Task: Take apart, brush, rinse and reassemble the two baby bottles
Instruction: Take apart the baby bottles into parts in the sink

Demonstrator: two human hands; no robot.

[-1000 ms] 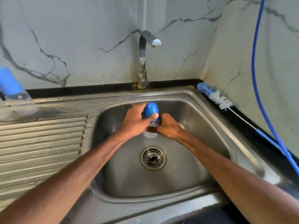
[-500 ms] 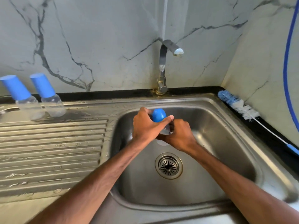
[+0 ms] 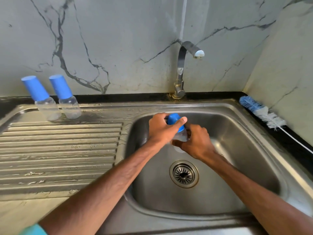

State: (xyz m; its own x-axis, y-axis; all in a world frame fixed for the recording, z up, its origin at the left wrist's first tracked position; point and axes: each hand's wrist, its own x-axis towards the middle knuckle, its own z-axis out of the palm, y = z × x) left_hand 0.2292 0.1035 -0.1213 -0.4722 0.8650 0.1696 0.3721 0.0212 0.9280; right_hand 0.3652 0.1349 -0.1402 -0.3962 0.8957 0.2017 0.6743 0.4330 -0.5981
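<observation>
Bottles: three clear plastic baby bottles with blue caps counted.
Standing pair: left bottle [image 3: 44, 100] and right bottle [image 3: 68, 99] stood upright, side by side, on the ribbed steel drainboard [image 3: 59, 150].
Brush: one blue-and-white bristle bottle brush [image 3: 260, 112] lay on the black tabletop [image 3: 291, 143].
Room: stainless steel sink [image 3: 228, 167], curved metal tap [image 3: 182, 68], veined marble wall [image 3: 118, 39].
Third bottle [image 3: 180, 138]: over the basin, between both hands.
Hands: left hand [image 3: 162, 129] gripped its blue cap [image 3: 174, 119]; right hand [image 3: 198, 143] gripped its body.

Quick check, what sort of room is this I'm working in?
Most likely a home kitchen: a stainless steel sink with a ribbed draining board, a tap behind it, and a bottle brush lying beside the basin.
</observation>
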